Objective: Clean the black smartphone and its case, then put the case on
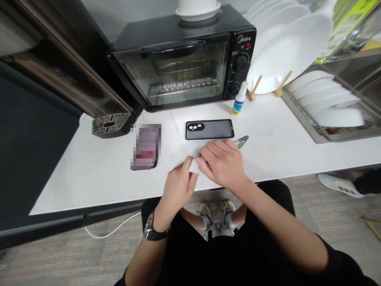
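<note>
Both hands meet near the front edge of the white counter [89,171]. The left hand [178,186] and right hand [223,163] pinch a small white sheet [193,166], maybe a wipe; which way it points is hidden. Behind lies a black phone [209,129], long side left to right. A rack [320,137] on the right holds white plates [321,95].

Blurred object [145,146] left of phone: identity unreadable. Right hand [223,161] covers most of a white sheet [193,166] and a metal tool [241,140]; only its tip shows. Spray bottle [239,102] label too small to read.
</note>
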A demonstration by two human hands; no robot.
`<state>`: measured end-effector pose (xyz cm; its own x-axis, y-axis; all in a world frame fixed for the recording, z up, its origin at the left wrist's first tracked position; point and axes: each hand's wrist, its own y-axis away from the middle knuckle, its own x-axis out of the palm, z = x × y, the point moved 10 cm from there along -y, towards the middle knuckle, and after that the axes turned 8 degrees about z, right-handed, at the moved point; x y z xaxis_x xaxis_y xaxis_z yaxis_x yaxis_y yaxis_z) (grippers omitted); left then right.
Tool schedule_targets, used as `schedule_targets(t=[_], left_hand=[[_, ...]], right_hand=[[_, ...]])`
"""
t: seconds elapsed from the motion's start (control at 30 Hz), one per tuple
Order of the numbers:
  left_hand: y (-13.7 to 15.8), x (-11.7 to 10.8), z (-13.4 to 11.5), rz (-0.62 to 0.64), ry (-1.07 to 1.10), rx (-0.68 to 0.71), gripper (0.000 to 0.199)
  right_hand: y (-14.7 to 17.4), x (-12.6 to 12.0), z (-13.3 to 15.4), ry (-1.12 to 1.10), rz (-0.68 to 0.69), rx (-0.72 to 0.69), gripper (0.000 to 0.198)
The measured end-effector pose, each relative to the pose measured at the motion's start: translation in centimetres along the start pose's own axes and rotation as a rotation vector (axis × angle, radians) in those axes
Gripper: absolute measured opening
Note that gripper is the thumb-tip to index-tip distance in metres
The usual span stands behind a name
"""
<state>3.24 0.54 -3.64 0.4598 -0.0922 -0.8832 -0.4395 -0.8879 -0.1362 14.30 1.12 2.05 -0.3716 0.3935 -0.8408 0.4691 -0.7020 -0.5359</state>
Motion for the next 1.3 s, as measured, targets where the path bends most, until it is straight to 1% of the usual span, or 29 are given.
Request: schedule_targets(t=[0.1,0.17,0.2,0.27,0.33,0.37,0.4,0.5,0.57,0.6,0.67,0.73,0.83,0.9,0.93,1.0,1.07,1.1,1.17,1.23,1.27,1.3], left_hand=[[-0.1,0.3,0.3,0.053,0.107,-0.072,0.013],[-0.1,0.3,0.3,0.057,0.12,-0.087,0.012],[-0.1,0.2,0.2,0.052,0.109,-0.086,0.011],[-0.1,0.1,0.1,0.04,0.083,-0.078,0.011],[-0.1,0.2,0.1,0.031,0.066,-0.065,0.011],[-0.1,0.2,0.1,0.028,0.055,-0.053,0.011],[-0.1,0.2,0.1,0.019,0.037,-0.035,0.01],[0.0,0.2,-0.1,-0.026,-0.063,0.029,0.017],[0.1,0.2,-0.1,-0.042,-0.113,0.047,0.019],[0.1,0.2,0.0,-0.04,-0.113,0.041,0.019],[0.0,0.2,0.3,-0.016,-0.052,0.005,0.015],[-0.2,0.2,0.5,0.025,0.055,-0.045,0.013],[-0.2,0.2,0.5,0.062,0.146,-0.094,0.011],[-0.2,0.0,0.4,0.053,0.132,-0.1,0.01],[-0.2,-0.1,0.2,0.044,0.117,-0.095,0.01],[-0.2,-0.2,-0.1,0.027,0.096,-0.066,0.009],[-0.2,-0.1,-0.4,0.022,0.088,-0.026,0.008],[-0.1,-0.1,-0.4,0.018,0.077,-0.006,0.008],[0.0,-0.1,-0.5,-0.01,0.023,0.04,0.011],[0.2,-0.3,-0.5,-0.051,-0.042,0.086,0.017],[0.2,-0.3,-0.6,-0.065,-0.065,0.105,0.019],[0.3,-0.3,-0.6,-0.07,-0.074,0.113,0.02]], right_hand=[[0.5,-0.8,-4.0,0.044,-0.016,0.099,0.043],[0.9,-1.2,-5.8,0.067,-0.019,0.187,0.043],[1.2,-1.3,-6.3,0.076,-0.023,0.236,0.042],[1.6,-1.3,-6.2,0.075,-0.039,0.329,0.039],[1.7,-1.1,-4.7,0.034,-0.062,0.381,0.035],[1.7,-0.8,-3.5,0.003,-0.068,0.376,0.033],[1.5,-0.5,-2.0,-0.028,-0.068,0.338,0.031],[0.6,0.5,2.8,-0.088,-0.018,0.105,0.03],[0.2,0.8,4.2,-0.088,0.02,-0.02,0.031],[0.0,0.7,4.0,-0.076,0.031,-0.046,0.03],[-0.3,0.4,2.1,-0.03,0.028,-0.031,0.031],[-0.4,-0.2,-1.1,0.025,0.014,0.034,0.04],[0.1,-0.8,-6.0,0.061,-0.002,0.179,0.047],[0.9,-1.2,-7.9,0.086,-0.013,0.293,0.045],[1.4,-1.4,-8.2,0.104,-0.023,0.347,0.044],[2.3,-1.7,-7.3,0.118,-0.051,0.415,0.04],[2.7,-1.6,-4.7,0.066,-0.073,0.413,0.036],[2.6,-1.3,-3.1,0.026,-0.076,0.383,0.035],[1.8,-0.4,0.4,-0.044,-0.046,0.272,0.033],[0.7,0.4,3.2,-0.078,0.001,0.122,0.032],[0.2,0.6,3.9,-0.08,0.018,0.055,0.032],[-0.2,0.7,4.0,-0.07,0.028,0.007,0.031]])
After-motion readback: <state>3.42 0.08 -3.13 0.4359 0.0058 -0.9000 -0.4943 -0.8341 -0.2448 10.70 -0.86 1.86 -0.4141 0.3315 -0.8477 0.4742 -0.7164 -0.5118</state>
